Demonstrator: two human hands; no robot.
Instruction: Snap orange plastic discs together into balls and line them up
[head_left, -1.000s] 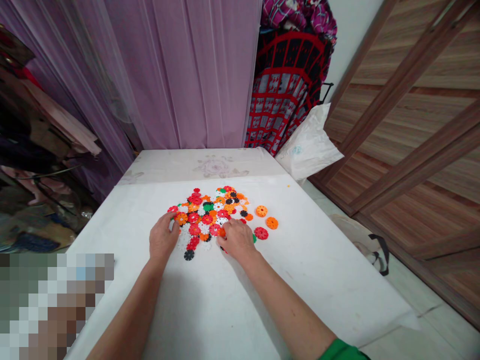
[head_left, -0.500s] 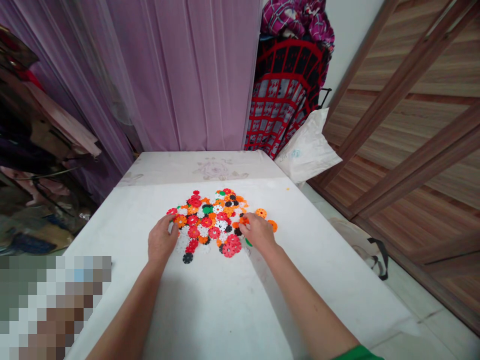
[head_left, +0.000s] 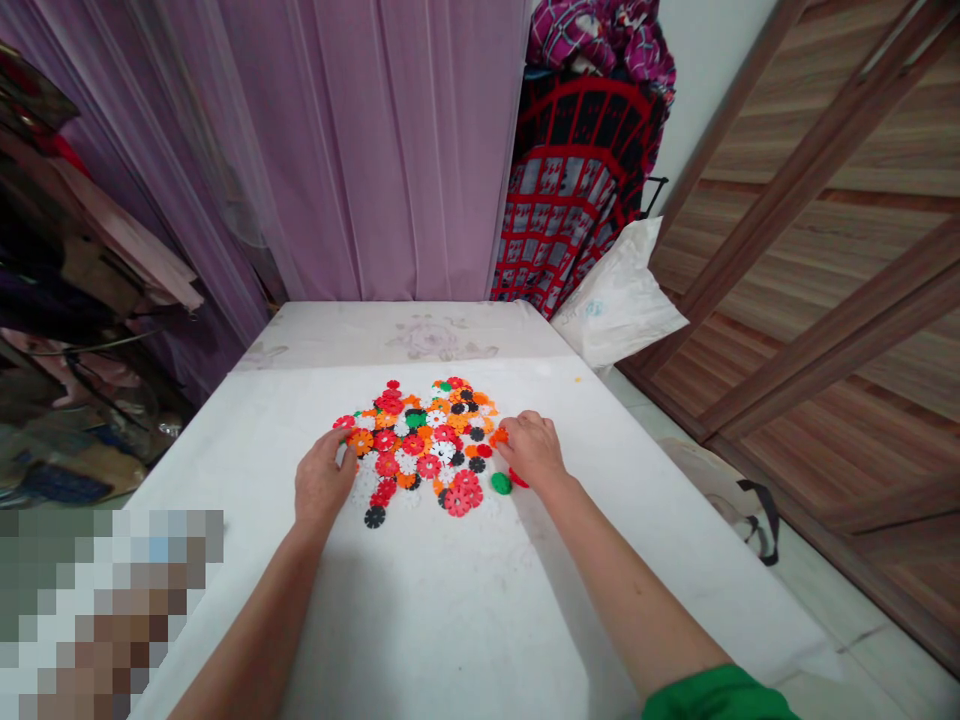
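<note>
A pile of flat plastic snowflake discs (head_left: 420,432) in red, orange, white, black and green lies in the middle of a white table (head_left: 450,620). My left hand (head_left: 322,482) rests at the pile's left edge with its fingers curled and its tips hidden among the discs. My right hand (head_left: 532,448) is cupped palm down at the pile's right edge, over loose orange discs, with one orange disc (head_left: 499,437) at its fingertips. A green disc (head_left: 501,483) and red discs (head_left: 463,493) lie just in front of it. A single black disc (head_left: 374,516) sits near my left hand.
Purple curtains (head_left: 375,150) hang behind the table. A red and black checked cloth (head_left: 577,190) and a white plastic bag (head_left: 619,300) stand at the back right. A wooden panelled wall (head_left: 825,250) runs along the right; clutter fills the left side.
My right hand has moved from the pile's near edge out to the right, over the loose orange and red discs there. A clump of red discs now shows. My left hand has stayed put.
</note>
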